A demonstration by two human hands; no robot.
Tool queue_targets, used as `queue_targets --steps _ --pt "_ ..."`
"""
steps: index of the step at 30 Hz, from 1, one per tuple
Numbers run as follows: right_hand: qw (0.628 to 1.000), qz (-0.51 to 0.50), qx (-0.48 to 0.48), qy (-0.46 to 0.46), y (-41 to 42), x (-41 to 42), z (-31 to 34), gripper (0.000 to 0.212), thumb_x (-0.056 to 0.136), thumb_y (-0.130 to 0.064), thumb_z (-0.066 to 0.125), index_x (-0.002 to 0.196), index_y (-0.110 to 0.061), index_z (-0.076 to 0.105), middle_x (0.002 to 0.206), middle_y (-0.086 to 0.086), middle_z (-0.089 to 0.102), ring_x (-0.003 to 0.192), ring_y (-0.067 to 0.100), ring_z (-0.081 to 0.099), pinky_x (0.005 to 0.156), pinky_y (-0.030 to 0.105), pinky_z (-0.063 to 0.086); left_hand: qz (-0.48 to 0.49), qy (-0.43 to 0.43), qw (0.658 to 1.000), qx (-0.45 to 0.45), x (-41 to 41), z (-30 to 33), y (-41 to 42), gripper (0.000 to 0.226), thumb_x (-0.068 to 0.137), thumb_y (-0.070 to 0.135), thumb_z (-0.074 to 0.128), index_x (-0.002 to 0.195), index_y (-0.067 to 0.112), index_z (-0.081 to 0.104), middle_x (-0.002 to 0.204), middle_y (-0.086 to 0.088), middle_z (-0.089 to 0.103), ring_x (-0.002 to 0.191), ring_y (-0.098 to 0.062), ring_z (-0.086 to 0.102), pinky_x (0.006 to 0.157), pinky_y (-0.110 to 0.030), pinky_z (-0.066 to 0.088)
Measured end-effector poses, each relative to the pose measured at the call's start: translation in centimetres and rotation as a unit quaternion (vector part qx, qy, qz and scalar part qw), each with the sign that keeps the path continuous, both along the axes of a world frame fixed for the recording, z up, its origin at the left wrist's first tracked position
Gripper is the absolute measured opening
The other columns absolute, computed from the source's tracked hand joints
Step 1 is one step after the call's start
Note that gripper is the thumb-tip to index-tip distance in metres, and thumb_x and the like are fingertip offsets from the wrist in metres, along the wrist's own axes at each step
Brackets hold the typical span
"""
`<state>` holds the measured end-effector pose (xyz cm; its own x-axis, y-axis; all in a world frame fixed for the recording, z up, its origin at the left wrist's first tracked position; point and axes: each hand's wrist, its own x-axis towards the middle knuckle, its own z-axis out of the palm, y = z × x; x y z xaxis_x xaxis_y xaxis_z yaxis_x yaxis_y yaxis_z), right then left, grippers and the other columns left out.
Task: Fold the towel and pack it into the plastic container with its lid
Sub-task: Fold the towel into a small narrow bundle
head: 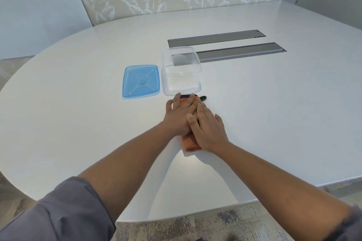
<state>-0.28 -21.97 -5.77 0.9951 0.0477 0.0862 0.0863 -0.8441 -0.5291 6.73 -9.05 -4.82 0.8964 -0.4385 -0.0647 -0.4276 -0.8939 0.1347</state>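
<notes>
Pressing flat on the folded orange towel (191, 144) near the bench's (78, 123) middle, the left hand (179, 115) and right hand (210, 131) lie open, gripping nothing. Folding looks nearly done; packing remains. Just beyond, the clear container (181, 73) stands empty, its blue lid (140, 81) alongside.

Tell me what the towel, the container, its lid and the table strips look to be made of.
Folded orange towel: soft napped cloth, likely microfibre, matte with rolled edges. Clear square container: glossy transparent plastic; the table shows through. Translucent blue square lid: moulded plastic with raised ribs. Two grey strips set into the white table: probably brushed metal, dull sheen.
</notes>
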Motion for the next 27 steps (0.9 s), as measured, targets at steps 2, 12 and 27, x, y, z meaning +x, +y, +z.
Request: queue_targets --steps 2,12,27 --pt "1.000 0.005 -0.018 0.008 0.0 0.2 0.1 0.095 0.090 -0.076 0.003 0.162 -0.014 0.011 0.171 0.003 0.010 0.155 0.015 0.009 0.124 0.047 0.007 0.005 0.022 0.999 -0.031 0.7 -0.1 0.2 0.063 0.102 0.057 0.013 0.162 0.039 0.006 0.171 0.017 0.000 0.154 -0.033 -0.019 0.121 -0.054 -0.002" --pt "0.996 0.016 -0.072 0.047 -0.3 0.4 -0.3 0.089 0.095 -0.070 0.006 0.162 -0.013 0.009 0.171 0.008 0.003 0.156 0.022 0.005 0.124 0.048 0.000 0.091 0.062 0.983 -0.148 3.0 -0.8 1.6 0.058 0.107 0.042 0.025 0.163 0.026 0.020 0.170 -0.007 0.020 0.156 -0.026 0.010 0.126 -0.045 0.010" --pt "0.998 -0.027 0.047 -0.016 -1.0 1.6 1.0 0.018 0.098 -0.028 0.047 0.087 -0.020 0.058 0.098 0.004 0.064 0.093 0.032 0.057 0.081 0.038 0.040 0.366 0.183 0.758 -0.507 1.2 2.4 1.0 0.028 0.087 0.027 0.066 0.103 0.009 0.051 0.092 0.000 0.061 0.077 -0.014 0.059 0.057 -0.027 0.046"
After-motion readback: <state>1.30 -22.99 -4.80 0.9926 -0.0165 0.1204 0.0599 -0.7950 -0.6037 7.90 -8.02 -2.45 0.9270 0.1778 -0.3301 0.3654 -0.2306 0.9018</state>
